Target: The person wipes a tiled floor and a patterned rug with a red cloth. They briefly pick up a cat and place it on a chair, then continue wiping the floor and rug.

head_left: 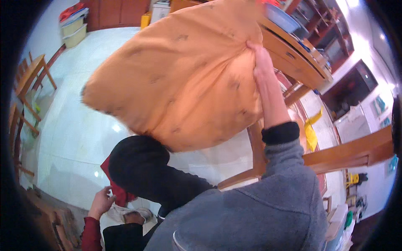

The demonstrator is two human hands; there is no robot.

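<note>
A large orange cushion (180,79) with small dark motifs fills the upper middle of the head view. My right hand (260,62) is closed on its right edge, where the fabric gathers into deep folds. The cushion is held up off the floor, and most of my fingers are hidden behind or in the cloth. A grey sleeve with a black cuff covers my right arm. My left hand does not show. At the lower left is another hand (102,203) in a dark red sleeve, unlike my grey one, beside a dark red piece of material (119,188).
A black-clad knee (138,161) and a light shoe (130,214) lie below the cushion. Wooden furniture with drawers (293,58) stands at the upper right, and a wooden bar (351,150) crosses at right. Wooden chairs (33,77) line the left; stacked bins (74,31) stand beyond.
</note>
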